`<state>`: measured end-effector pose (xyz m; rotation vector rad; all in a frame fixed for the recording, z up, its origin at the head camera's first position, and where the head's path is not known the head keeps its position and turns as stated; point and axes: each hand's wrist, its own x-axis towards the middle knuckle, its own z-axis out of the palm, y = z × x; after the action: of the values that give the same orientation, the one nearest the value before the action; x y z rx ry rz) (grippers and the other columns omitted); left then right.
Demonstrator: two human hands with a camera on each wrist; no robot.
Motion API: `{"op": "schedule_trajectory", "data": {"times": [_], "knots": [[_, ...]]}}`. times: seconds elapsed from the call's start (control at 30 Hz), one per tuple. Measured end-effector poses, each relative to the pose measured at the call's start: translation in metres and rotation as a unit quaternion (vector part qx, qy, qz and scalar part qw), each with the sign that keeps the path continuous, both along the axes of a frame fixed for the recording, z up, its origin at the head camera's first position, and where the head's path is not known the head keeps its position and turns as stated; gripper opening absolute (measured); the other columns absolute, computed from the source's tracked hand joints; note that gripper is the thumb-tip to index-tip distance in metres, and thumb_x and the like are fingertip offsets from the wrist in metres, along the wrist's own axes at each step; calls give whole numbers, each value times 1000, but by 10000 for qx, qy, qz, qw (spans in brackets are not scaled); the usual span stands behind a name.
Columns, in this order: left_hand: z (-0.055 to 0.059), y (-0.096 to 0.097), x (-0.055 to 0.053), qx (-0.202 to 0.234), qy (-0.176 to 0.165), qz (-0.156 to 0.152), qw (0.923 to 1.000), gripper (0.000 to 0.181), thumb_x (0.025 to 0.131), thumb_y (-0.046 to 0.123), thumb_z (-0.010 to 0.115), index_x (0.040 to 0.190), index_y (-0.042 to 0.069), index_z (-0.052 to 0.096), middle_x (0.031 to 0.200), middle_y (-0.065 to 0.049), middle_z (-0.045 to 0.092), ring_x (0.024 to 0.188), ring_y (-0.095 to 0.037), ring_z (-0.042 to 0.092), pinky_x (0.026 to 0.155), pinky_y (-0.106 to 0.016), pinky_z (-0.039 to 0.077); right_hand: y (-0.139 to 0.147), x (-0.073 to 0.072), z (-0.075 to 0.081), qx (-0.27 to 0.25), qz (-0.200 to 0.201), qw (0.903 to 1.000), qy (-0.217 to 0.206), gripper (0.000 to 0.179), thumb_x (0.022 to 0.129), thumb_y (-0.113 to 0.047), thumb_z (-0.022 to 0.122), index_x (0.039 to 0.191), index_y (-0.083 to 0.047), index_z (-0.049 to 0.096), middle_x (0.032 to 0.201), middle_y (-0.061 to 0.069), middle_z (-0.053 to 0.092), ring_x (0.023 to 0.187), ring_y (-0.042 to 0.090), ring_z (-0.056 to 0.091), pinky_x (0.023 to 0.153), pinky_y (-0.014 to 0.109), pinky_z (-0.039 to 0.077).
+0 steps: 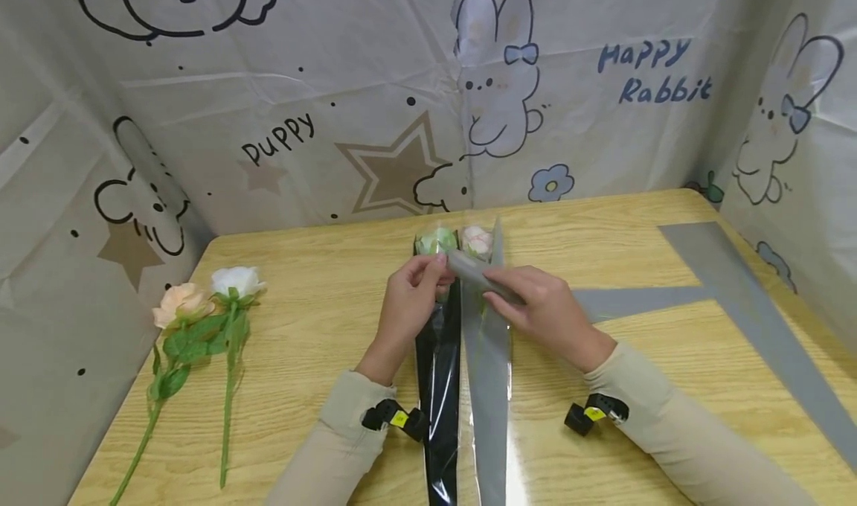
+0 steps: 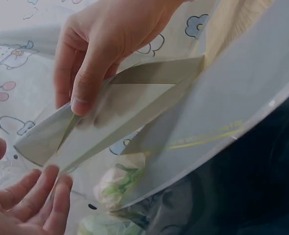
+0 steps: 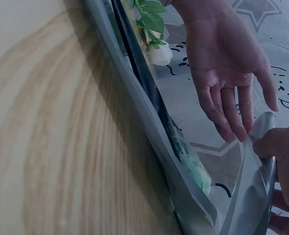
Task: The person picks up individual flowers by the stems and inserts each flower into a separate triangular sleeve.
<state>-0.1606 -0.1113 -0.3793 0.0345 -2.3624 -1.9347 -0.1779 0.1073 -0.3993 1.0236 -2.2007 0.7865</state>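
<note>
A grey flower sleeve (image 1: pixel 471 269) with a clear panel is pinched between the thumb and fingers of my right hand (image 1: pixel 545 309). The fingers of my left hand (image 1: pixel 413 294) are at its other end; in the right wrist view this left hand (image 3: pixel 228 73) has its fingers extended, touching the flower sleeve's tip. Below both hands lie two wrapped roses side by side. A green rose (image 1: pixel 434 239) is in a black flower sleeve (image 1: pixel 439 387), and a pale pink rose (image 1: pixel 477 241) is in another grey flower sleeve (image 1: pixel 487 402).
On the left of the wooden table (image 1: pixel 321 387) lie a loose peach rose (image 1: pixel 182 305) and a white rose (image 1: pixel 236 280) with green stems. Flat on the right are a grey flower sleeve (image 1: pixel 643 302) and a longer grey one (image 1: pixel 756 320). Printed cloth (image 1: pixel 301 59) hangs behind.
</note>
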Motion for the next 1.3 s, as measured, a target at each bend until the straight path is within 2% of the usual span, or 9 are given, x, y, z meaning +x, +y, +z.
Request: {"op": "schedule_trajectory", "data": {"times": [0.17,0.33,0.47,0.57,0.7,0.8,0.93,1.3], "knots": [[-1,-1,0,-268,-189,202,9993,33,104,41,60,116,13,75,115,-8,71,104,-21,63,92,-38,55,-2,1,-2,148,172,9997,77,37,84,-12,85,118,-2,75,106,16,79,90,24,78,72,31,65],[-1,-1,1,-358,-283,-34,9990,34,103,40,62,123,15,74,122,-8,73,105,-21,65,88,-33,55,-1,2,-5,253,137,9995,92,37,83,-12,86,117,-4,75,106,15,79,92,25,78,75,32,65],[-2,-2,2,-336,-199,-265,9989,35,102,33,65,127,10,72,116,-13,77,91,-16,65,76,-26,53,-1,2,-7,453,112,9987,227,39,80,-15,89,115,-4,75,107,15,79,95,27,78,81,35,65],[-2,-1,2,-329,-130,-319,9989,34,101,28,66,126,6,72,112,-15,79,87,-10,65,73,-23,52,-1,3,-8,530,155,9980,292,41,78,-21,90,112,-4,76,106,13,80,96,27,78,84,38,65],[-3,0,2,-367,-208,-333,9986,31,100,25,66,124,6,73,112,-13,80,91,-12,70,76,-24,56,-1,3,-6,453,184,9984,276,36,81,-24,88,110,-5,77,103,11,80,93,24,77,82,38,65],[-4,1,2,-454,-231,-381,9980,29,100,24,67,122,7,74,112,-13,80,93,-18,75,78,-28,61,-1,2,-4,333,173,9989,291,29,85,-20,85,109,-5,77,102,11,80,91,22,76,80,36,65],[-5,3,4,-622,-150,-498,9967,25,99,21,69,117,5,76,109,-15,80,91,-20,76,76,-30,63,-1,1,-2,242,174,9990,347,25,85,-15,83,107,-5,76,101,9,80,90,21,76,80,35,65],[-7,9,7,-1008,-134,-1119,9885,21,100,20,69,113,5,77,106,-13,81,79,-13,73,73,-31,63,-4,4,-5,24,270,9990,345,38,82,-15,86,117,-3,75,109,14,78,93,23,78,81,31,65]]}}
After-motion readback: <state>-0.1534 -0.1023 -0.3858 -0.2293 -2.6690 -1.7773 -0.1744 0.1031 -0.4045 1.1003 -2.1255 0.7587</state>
